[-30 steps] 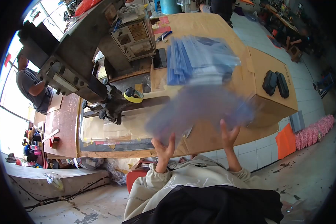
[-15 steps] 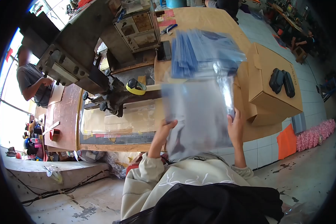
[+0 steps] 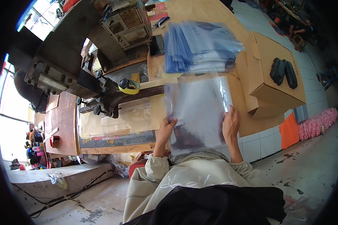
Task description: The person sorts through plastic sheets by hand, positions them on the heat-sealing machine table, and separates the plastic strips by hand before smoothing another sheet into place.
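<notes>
The left hand point(image 3: 166, 132) is pinching the left edge of a clear plastic sheet point(image 3: 197, 114), its thumb lying on top and its other fingers curling mostly out of sight. The right hand point(image 3: 232, 123) is gripping the right edge, its fingers closing on the film. The sheet is spanning the space between them at the near side of the table point(image 3: 249, 126), its near end reaching past the table's edge toward the lap. Beyond its far end, a pile of plastic sheets point(image 3: 204, 47) is lying. A roll of yellow tape point(image 3: 130, 90) and a metal machine point(image 3: 62, 47) are bounding the left; bare table is leaving some room before a cardboard box point(image 3: 264, 65) at right.
</notes>
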`<state>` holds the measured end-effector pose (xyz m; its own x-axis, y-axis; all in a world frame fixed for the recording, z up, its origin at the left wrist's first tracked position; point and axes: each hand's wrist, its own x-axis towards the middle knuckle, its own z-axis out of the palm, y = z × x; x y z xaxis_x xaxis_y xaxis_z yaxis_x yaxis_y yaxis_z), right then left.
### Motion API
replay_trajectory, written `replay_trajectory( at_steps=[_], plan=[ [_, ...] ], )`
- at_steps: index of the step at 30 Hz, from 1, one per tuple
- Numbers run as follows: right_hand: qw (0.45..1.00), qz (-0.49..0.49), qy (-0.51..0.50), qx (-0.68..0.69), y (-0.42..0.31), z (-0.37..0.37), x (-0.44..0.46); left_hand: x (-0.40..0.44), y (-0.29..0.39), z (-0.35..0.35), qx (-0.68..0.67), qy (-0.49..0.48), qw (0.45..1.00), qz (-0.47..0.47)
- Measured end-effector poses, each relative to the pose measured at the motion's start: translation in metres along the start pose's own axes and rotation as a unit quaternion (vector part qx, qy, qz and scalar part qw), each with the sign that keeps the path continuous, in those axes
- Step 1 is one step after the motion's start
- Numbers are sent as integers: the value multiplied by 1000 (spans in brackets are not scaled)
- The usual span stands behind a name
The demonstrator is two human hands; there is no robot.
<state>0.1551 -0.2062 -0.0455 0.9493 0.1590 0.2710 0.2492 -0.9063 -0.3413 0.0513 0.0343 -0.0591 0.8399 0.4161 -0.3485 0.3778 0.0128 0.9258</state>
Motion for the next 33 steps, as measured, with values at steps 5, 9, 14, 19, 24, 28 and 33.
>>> replay_trajectory(
  at_steps=[5, 9, 14, 19, 24, 28, 33],
  plan=[
    [993, -78, 79, 35, 12, 18, -8, 0, -4, 3, -19, 16, 999, 34],
    [973, -150, 167, -50, 1, -4, -3, -1, 1, 2, -17, 17, 999, 29],
    [990, -125, 61, -32, 0, -5, -5, -5, 8, 3, 24, 28, 998, 43],
    [998, -13, 43, -52, -1, 1, 0, 10, -24, 1, -4, 21, 998, 58],
    [993, -95, 50, -51, 18, 12, -2, 9, -25, 3, -7, 38, 994, 100],
    [986, -132, 99, -35, 17, 2, 0, 8, -21, 4, 6, 39, 996, 81],
    [974, -175, 139, -30, 12, -10, 8, 7, -15, 4, 23, 41, 997, 61]
  ],
)
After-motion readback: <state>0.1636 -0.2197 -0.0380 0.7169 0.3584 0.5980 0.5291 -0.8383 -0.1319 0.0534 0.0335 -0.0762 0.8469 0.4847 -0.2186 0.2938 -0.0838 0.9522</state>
